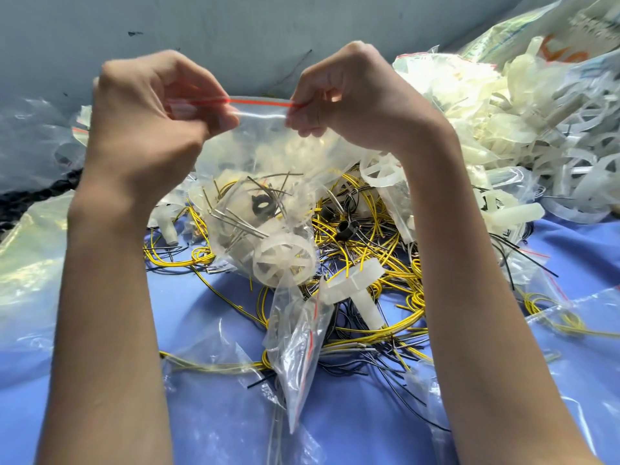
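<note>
While both hands pinch the mouth of the zip bag (pixel 268 156), the head view suggests the seal is being pressed closed; that is a judgement, since the track itself is blurred.

To do it well, pull the red strip (pixel 258 102) taut and level between the two grips; then run thumb against forefinger along the track from one end to the other, leaving no gap; let the load hang low so nothing rides up into the seal; mind the metal pins (pixel 235 219), whose ends could prick the film if the bag is squeezed.

Left hand (pixel 157 105): fingers curled tight, fingertips (pixel 224 120) nipping the bag's top edge at its left end. Right hand (pixel 352 99): likewise closed narrow, pinching the top edge at the right end, strip stretched between them.

The bag hangs in the air below the hands, above the tangle of yellow wires (pixel 369 263) on the blue counter (pixel 218 297); inside it sit a white spoked ring (pixel 285 263), a black ring (pixel 265 206) and the pins; whether its bottom touches the wires I cannot tell. A heap of white plastic parts (pixel 503 112) lies off to the right, well apart.
</note>
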`<state>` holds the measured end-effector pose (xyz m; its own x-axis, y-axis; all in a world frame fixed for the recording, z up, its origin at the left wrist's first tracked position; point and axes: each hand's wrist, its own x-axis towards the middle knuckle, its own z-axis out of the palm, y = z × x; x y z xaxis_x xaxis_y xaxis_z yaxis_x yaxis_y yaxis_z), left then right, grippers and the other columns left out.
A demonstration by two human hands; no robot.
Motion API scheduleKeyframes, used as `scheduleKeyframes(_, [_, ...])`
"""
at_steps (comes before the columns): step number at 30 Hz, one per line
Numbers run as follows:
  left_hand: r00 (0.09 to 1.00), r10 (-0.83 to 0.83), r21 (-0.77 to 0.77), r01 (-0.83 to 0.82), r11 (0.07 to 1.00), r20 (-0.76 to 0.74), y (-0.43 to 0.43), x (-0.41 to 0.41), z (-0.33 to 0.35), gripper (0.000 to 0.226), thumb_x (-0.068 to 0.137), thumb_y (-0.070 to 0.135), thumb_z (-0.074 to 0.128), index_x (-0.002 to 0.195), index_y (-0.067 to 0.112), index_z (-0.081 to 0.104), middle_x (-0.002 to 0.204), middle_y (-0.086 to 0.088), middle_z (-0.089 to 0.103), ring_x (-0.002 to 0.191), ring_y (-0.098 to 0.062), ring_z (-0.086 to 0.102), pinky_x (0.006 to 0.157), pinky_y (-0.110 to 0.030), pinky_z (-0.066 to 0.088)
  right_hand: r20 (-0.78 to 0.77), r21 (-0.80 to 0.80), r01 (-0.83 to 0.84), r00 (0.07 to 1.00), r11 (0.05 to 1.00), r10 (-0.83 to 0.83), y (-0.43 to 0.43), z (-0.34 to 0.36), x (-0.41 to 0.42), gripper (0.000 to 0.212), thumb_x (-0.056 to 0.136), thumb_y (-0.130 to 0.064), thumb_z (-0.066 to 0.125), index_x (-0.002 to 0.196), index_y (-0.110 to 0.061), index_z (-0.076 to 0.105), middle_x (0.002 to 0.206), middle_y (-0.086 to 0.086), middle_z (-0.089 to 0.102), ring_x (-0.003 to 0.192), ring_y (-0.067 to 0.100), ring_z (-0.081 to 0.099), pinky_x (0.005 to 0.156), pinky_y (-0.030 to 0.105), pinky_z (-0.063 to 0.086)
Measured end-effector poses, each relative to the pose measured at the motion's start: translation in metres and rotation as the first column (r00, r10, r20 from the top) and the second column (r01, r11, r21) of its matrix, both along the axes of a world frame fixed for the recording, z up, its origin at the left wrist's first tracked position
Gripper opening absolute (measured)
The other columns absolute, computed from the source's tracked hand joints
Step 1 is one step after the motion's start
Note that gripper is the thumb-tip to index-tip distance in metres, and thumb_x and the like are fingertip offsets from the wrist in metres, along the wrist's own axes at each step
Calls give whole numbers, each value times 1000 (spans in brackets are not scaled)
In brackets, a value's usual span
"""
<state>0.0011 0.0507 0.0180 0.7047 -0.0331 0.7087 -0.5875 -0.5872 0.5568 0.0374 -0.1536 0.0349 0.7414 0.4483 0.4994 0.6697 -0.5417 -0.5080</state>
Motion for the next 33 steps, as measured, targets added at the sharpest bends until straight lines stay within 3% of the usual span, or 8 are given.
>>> scheduleKeyframes(4, [998, 46, 31, -47, 998, 47, -3, -5, 3, 29, 77, 17, 76, 70, 36, 55, 64, 44, 56, 66, 20, 55, 64, -1, 41, 9, 34, -4, 1000, 999, 3, 0, 0, 1, 5, 80, -14, 73, 82, -10, 73, 68, 7, 67, 56, 6, 55, 61, 24, 48])
scheduleKeyframes(7, [997, 63, 45, -65, 997, 47, -3, -5, 2, 28, 78, 17, 76, 74, 37, 56, 63, 45, 55, 67, 21, 55, 64, -1, 41, -47, -7, -34, 998, 999, 34, -4, -1, 0, 7, 81, -14, 73, 85, -8, 73, 69, 5, 67, 58, 3, 55, 62, 18, 45])
scheduleKeyframes(12, [993, 98, 19, -99, 995, 65, -4, -3, 0, 14, 79, 18, 75, 89, 22, 66, 60, 46, 53, 66, 23, 54, 63, 0, 40, -61, -48, -17, 998, 999, 14, -13, -2, 1, 8, 81, -9, 71, 88, -5, 74, 72, 6, 69, 63, 5, 57, 61, 17, 44])
scheduleKeyframes(16, [993, 95, -48, -92, 995, 64, -1, 1, 0, 20, 78, 26, 75, 74, 37, 58, 64, 42, 57, 67, 18, 56, 67, -5, 44, -31, -11, -21, 999, 1000, 20, -9, 1, 1, 13, 79, -12, 74, 85, -1, 73, 72, 14, 69, 60, 8, 56, 60, 24, 46])
scheduleKeyframes(20, [997, 71, -108, -67, 992, 37, 5, 4, -1, 21, 74, 32, 76, 66, 46, 63, 66, 36, 61, 70, 12, 59, 72, -10, 47, -15, 35, -21, 1000, 999, 21, -7, -1, 2, 9, 78, -15, 75, 85, -9, 74, 66, 2, 66, 58, 5, 56, 62, 22, 48])
scheduleKeyframes(24, [993, 108, -98, -102, 990, 57, 3, 5, -3, 20, 75, 31, 76, 70, 38, 58, 66, 40, 59, 68, 15, 58, 69, -7, 44, -82, 2, -31, 996, 1000, 31, -13, -3, 3, 17, 80, -18, 75, 88, -3, 74, 73, 5, 70, 62, 5, 60, 65, 20, 49])
scheduleKeyframes(27, [992, 108, -101, -102, 990, 58, 0, 6, -3, 22, 77, 28, 76, 73, 37, 56, 64, 40, 58, 68, 16, 58, 68, -6, 45, -94, -54, 4, 996, 999, -10, -18, -5, 5, 14, 83, -18, 71, 88, -5, 74, 75, 1, 72, 62, 2, 60, 57, 20, 46])
scheduleKeyframes(33, [998, 38, -132, -31, 991, 51, 5, 7, -3, 21, 79, 27, 74, 77, 36, 55, 79, 19, 61, 73, 13, 59, 74, -8, 45, -35, 57, -16, 999, 998, 18, -14, -1, 5, 13, 83, -10, 70, 86, 2, 73, 68, 6, 69, 58, 9, 63, 65, 30, 56])
